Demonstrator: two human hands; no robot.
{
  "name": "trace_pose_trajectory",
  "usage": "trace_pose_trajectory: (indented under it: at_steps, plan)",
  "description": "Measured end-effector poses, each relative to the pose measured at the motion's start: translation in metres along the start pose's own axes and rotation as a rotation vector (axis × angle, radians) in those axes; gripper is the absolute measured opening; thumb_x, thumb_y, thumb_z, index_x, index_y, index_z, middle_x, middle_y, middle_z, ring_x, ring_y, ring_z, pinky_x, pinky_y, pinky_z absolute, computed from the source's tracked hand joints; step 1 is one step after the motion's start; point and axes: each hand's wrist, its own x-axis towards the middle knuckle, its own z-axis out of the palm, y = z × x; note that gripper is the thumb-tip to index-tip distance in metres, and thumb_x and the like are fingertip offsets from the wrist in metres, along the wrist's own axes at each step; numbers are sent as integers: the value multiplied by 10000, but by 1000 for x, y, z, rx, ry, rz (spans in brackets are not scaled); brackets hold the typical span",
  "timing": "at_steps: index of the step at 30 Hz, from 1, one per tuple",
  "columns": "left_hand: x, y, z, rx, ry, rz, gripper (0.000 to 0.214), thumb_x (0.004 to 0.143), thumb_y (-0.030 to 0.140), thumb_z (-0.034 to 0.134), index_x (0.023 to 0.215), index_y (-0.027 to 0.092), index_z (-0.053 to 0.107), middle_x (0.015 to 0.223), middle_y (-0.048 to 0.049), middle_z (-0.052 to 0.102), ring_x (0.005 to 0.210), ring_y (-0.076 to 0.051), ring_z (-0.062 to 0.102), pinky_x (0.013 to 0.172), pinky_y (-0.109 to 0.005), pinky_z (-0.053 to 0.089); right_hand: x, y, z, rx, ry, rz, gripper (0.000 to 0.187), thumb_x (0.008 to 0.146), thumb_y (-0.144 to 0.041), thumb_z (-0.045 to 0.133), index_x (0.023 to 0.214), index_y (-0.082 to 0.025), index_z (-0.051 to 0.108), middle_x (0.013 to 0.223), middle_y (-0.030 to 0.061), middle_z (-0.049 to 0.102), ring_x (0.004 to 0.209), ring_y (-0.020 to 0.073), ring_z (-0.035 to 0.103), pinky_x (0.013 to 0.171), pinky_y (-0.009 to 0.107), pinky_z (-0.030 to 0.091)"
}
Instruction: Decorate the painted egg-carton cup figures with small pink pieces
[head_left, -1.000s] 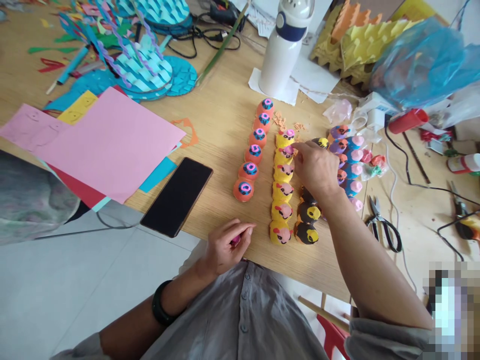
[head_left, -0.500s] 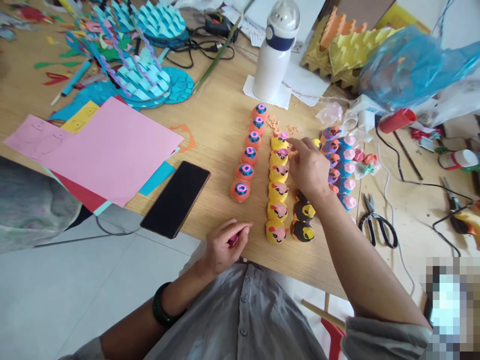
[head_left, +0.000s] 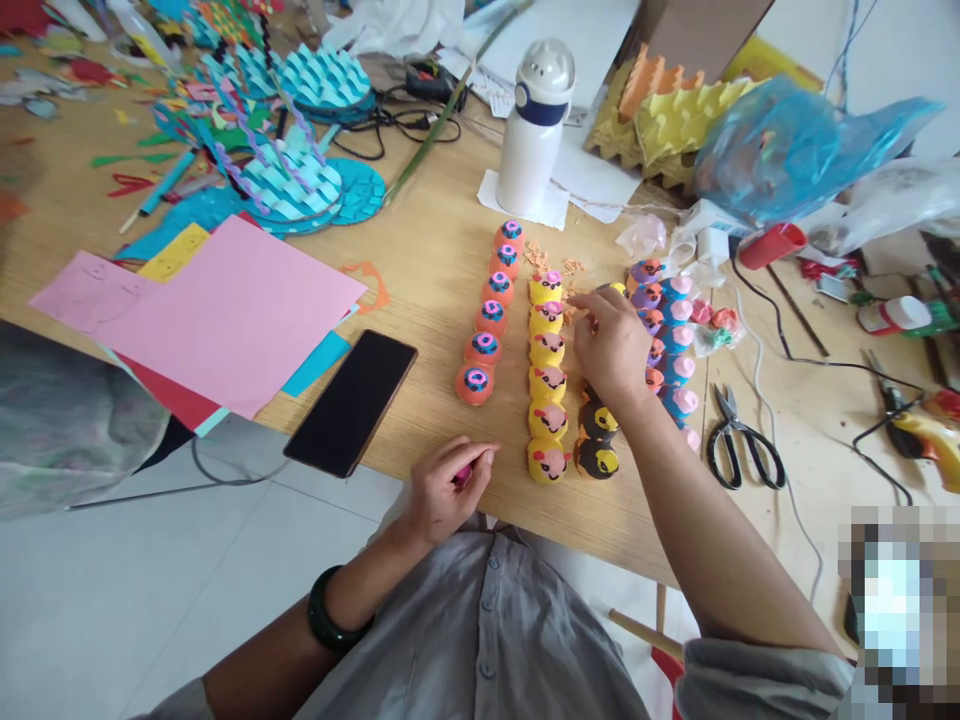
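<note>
- Light wooden table (head_left: 431,260): it sits a little differently in view than a second ago, the camera having shifted; the rows on it keep the same order.
- Row of six rounded yellow cups with pink, face-like patches (head_left: 544,384): it stands at the table's middle, before the person, apparently unmoved. Its two farthest cups carry brighter pink than the four nearer ones.
- Row of black cups with yellow patches (head_left: 592,426): just right of the yellow row, partly hidden by the right hand.
- Right hand (head_left: 615,340): fingers curled, tips beside the yellow row's far end. A second ago they looked against the second cup; now a sliver of gap shows, so contact seems broken off. I cannot tell whether anything is pinched.
- Left hand (head_left: 448,485): loosely closed at the table edge, as before.
- Small magenta lump (head_left: 464,474): held in the left hand, mostly covered, so apparently kept ready there.
</note>
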Motion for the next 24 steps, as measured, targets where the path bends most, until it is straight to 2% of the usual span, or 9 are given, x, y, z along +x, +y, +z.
trace_pose_trajectory:
  at_steps: [3,6,8,12,14,17,20,22,24]
  plan:
    - [0,0,0,3,0,0,172,950,131,573,967,149,743,794,-52,751,693,-116,686,660,-205,548,0,0,1,-72,-36,-117,477,859,-50,441,1162,-271,735,1240,70,710,1134,271,610,727,363,541]
    - [0,-1,1,15,0,7,185,958,144,561,961,159,745,798,-55,757,700,-123,690,662,-214,553,1,-2,2,-128,-89,-212,485,849,-39,461,1159,-290,738,1390,62,641,1240,306,550,713,383,556]
    - [0,-1,1,21,3,14,191,959,148,558,953,159,748,787,-56,753,697,-125,687,664,-217,553,1,-4,-1,-99,-58,-187,475,844,-38,464,1150,-274,740,1398,71,636,1240,307,559,750,402,569]
    - [-2,-3,1,4,6,17,184,956,157,569,954,158,753,815,-66,761,721,-133,688,694,-227,557,-10,-12,-18,104,75,-69,436,866,-64,457,1134,-263,739,1222,73,717,1138,267,634,892,435,569]
    - [-3,-4,-1,-32,-6,-1,194,965,177,565,972,158,758,844,-72,763,747,-140,691,717,-235,560,-26,-18,-27,241,87,-58,401,885,-84,446,1102,-246,742,1141,74,739,1094,250,665,918,427,567]
    - [-4,-2,-4,-111,-51,-80,243,993,246,545,1048,151,762,811,-66,723,725,-142,655,681,-239,539,-65,-33,-36,420,46,-40,371,915,-102,438,1096,-243,729,1035,71,751,975,235,695,863,412,583]
    - [-5,3,-4,-324,-88,-275,355,1027,364,491,1199,160,725,749,-32,645,580,-108,541,525,-220,459,-111,-52,-37,525,-16,-100,317,929,-121,505,1104,-284,714,1024,62,750,963,245,687,858,429,584]
    - [-6,11,-2,-521,-109,-435,447,1044,435,424,1332,180,651,737,-10,615,491,-84,446,434,-211,387,-139,-64,-35,560,-71,-126,318,940,-138,539,1140,-329,696,1026,50,743,961,250,683,860,448,590]
    - [-7,20,1,-657,-158,-542,514,1046,479,389,1443,197,554,761,-6,629,463,-76,418,400,-207,359,-160,-72,-32,575,-96,-139,301,942,-181,584,1176,-343,683,1035,59,725,921,254,675,807,450,606]
